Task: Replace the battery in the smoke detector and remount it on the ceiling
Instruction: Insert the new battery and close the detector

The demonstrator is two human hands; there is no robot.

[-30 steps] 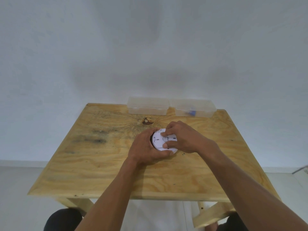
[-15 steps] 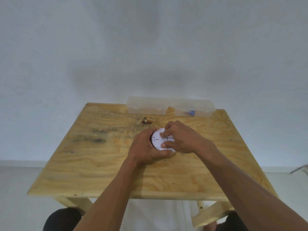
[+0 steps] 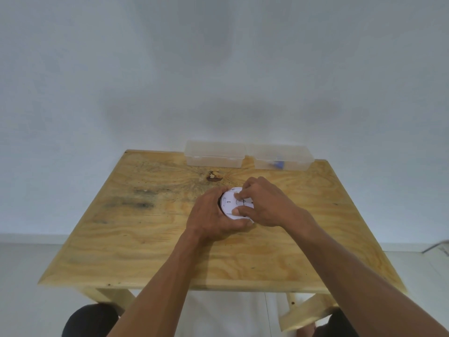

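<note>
The round white smoke detector [image 3: 230, 204] lies flat on the wooden table [image 3: 150, 239], near its middle. My left hand [image 3: 211, 215] wraps around its left and near rim, fingers curled under the edge. My right hand [image 3: 264, 203] covers its right half, with thumb and fingertips pressed on the top face near the centre. Much of the detector is hidden by both hands. No battery shows.
Two clear plastic boxes stand at the table's far edge by the white wall: a left box [image 3: 213, 156] and a right box [image 3: 281, 158] holding a small blue item [image 3: 278, 164]. A dark knot [image 3: 213, 178] marks the wood behind the detector.
My right hand's fingers have shifted slightly on the detector's top face, and both hands have edged a little away from me. The detector stays on the table.
</note>
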